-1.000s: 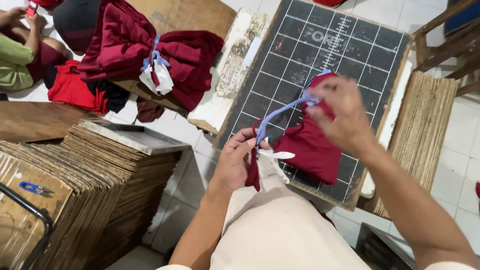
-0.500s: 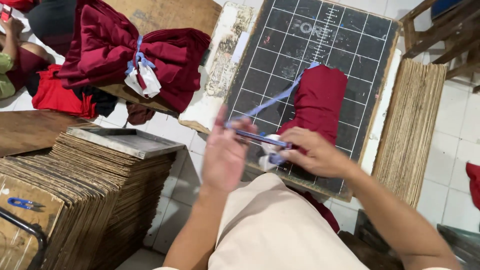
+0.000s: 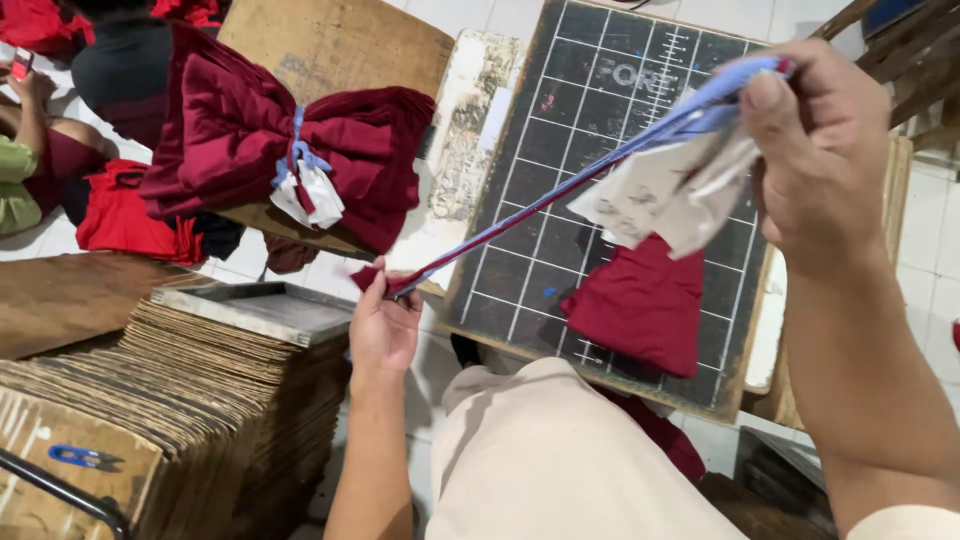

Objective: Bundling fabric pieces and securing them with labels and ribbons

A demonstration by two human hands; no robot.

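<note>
Two hands — left hand (image 3: 383,325), right hand (image 3: 820,150) — stretch blue strip (image 3: 560,195) taut.

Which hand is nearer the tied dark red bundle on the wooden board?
Left. The left hand sits just below the bundle's right end, pinching the blue strip; the right hand is far across the gridded board.

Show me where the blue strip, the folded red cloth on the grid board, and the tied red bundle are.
blue strip (image 3: 545,205), head view, middle of its stretched length.
folded red cloth (image 3: 640,305), head view, centre of the fabric.
tied red bundle (image 3: 215,140), head view, left half of the fabric.
</note>
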